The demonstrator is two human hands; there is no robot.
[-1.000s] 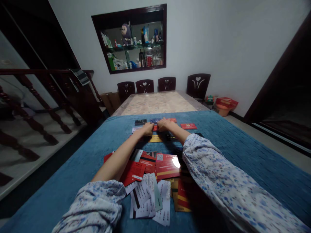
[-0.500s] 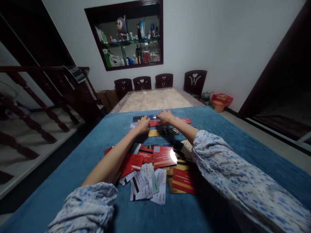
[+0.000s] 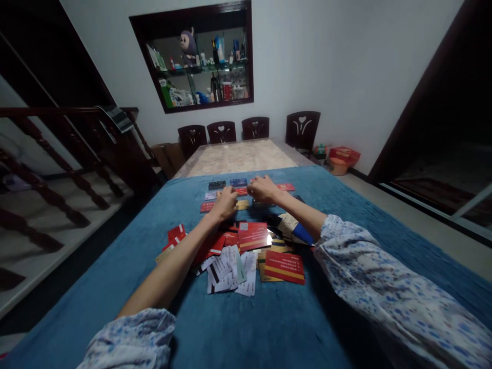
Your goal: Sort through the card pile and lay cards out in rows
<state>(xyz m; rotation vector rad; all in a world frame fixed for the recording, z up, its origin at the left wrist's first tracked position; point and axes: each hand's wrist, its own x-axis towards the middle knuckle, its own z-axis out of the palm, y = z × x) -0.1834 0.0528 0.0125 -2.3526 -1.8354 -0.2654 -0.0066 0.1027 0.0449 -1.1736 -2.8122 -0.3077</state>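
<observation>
Bank-type cards lie in rows on a blue cloth (image 3: 246, 328). My left hand (image 3: 226, 203) is closed with bent fingers, low over the rows, between a pale card (image 3: 211, 196) and a red card (image 3: 241, 191). Close by to the right, my right hand (image 3: 264, 189) is also curled, its fingertips down at the red card's right end; what either hand holds is hidden. Behind them lie a black card (image 3: 217, 185) and a blue card (image 3: 239, 182). A yellow card (image 3: 242, 205) and another red card (image 3: 207, 207) are in the nearer row.
Nearer me is a loose pile of red cards (image 3: 252, 235), white cards (image 3: 248, 277) and gold-striped cards (image 3: 284, 266), partly under my left forearm. The bare tabletop (image 3: 238, 154) stretches behind the cloth, with chairs (image 3: 303, 130) at the far end.
My view has shifted slightly. My right hand's fingers have curled in more, and my hands stay close together over the rows. More cards show left of my left forearm.
</observation>
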